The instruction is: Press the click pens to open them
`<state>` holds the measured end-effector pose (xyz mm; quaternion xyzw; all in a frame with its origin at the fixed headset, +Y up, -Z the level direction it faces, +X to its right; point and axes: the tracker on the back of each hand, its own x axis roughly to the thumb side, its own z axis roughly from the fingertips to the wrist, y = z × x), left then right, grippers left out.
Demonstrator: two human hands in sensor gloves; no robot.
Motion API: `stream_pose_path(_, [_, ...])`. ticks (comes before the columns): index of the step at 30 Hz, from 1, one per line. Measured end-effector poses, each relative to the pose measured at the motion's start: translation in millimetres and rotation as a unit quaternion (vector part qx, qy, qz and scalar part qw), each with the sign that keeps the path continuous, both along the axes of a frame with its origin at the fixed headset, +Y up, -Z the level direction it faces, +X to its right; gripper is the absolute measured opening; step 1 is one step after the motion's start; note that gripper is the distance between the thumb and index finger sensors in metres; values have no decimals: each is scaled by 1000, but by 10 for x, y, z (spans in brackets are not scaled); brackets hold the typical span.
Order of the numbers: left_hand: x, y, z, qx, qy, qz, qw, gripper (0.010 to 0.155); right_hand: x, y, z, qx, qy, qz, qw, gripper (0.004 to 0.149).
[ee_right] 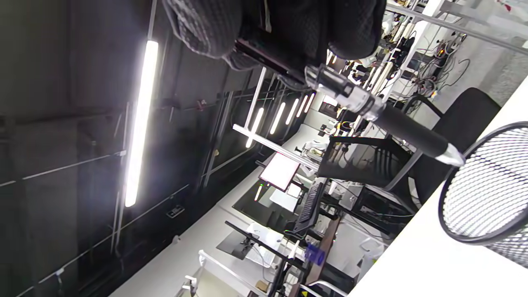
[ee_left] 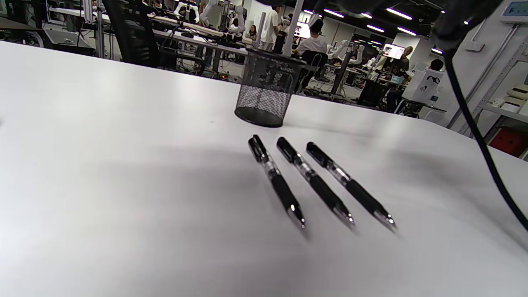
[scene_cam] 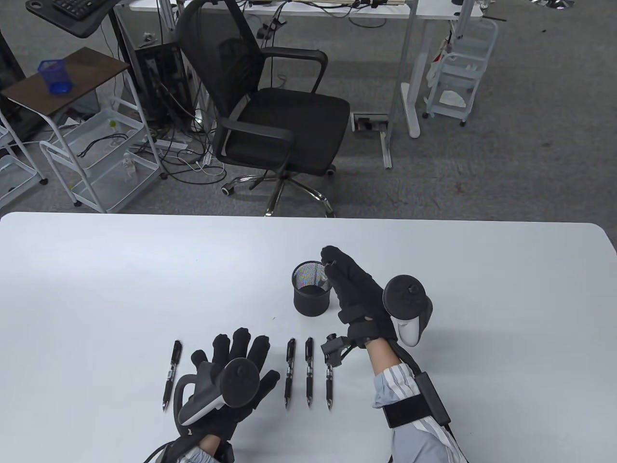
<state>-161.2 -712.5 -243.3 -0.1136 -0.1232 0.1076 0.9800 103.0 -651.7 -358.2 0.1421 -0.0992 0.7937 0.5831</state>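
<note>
A black mesh pen cup point(scene_cam: 312, 295) stands upright mid-table. My right hand point(scene_cam: 348, 284) holds a black click pen point(ee_right: 383, 117) over the cup's rim, its tip pointing down at the cup mouth point(ee_right: 486, 185). Three black click pens point(scene_cam: 309, 371) lie side by side in front of the cup; they also show in the left wrist view point(ee_left: 313, 181). One more pen point(scene_cam: 171, 374) lies left of my left hand. My left hand point(scene_cam: 236, 371) rests flat on the table with fingers spread, empty, between the lone pen and the three pens.
The white table point(scene_cam: 96, 270) ends at a far edge, beyond which stands a black office chair point(scene_cam: 270, 111). A white trolley with a blue cup point(scene_cam: 57, 77) stands far left. A black cable point(ee_left: 478, 136) hangs at the right of the left wrist view.
</note>
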Motion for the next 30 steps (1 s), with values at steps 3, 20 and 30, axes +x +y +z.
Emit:
stream_pose_path(3, [0, 17, 11, 4, 0, 2, 1000, 70, 36, 89, 148, 10, 11, -3, 1000, 47])
stream_pose_path(20, [3, 29, 33, 11, -3, 6, 1000, 69, 169, -270, 735, -43, 33, -110, 992, 52])
stream_pose_path(30, [-12, 43, 44, 17, 0, 8, 1000, 69, 248, -620, 797, -84, 28, -181, 979, 53])
